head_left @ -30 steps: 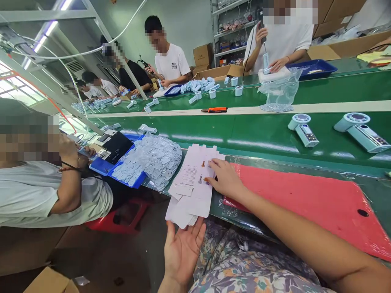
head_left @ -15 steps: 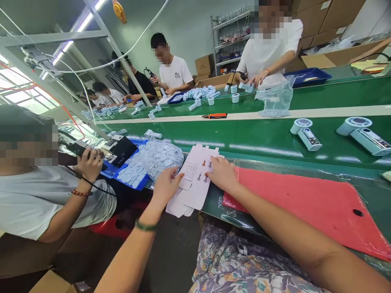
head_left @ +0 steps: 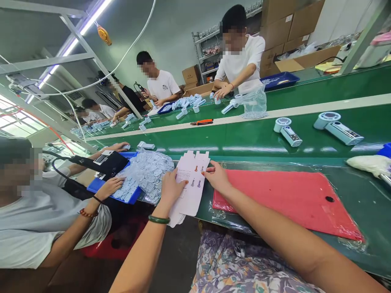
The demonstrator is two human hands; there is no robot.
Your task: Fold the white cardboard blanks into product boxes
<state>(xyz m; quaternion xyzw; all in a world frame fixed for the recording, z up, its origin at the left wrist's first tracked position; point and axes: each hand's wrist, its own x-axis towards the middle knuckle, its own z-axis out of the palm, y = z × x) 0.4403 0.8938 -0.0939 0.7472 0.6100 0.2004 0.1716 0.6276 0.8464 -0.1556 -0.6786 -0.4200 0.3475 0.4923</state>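
Both hands are on the flat carton blanks (head_left: 191, 185) at the bench's near edge: left hand (head_left: 170, 188) pressing flat, fingers spread, right hand (head_left: 216, 178) fingertips down on the top sheet, nothing pinched. All unfolded, none lifted. Red mat (head_left: 284, 195) right, bag of parts (head_left: 149, 171) left; conveyor belt (head_left: 244, 138) beyond has room.

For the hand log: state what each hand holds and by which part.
Both hands are on the stack of flat white carton blanks: left hand on its left edge, right hand on its right edge. Whether they grip or only press cannot be told.
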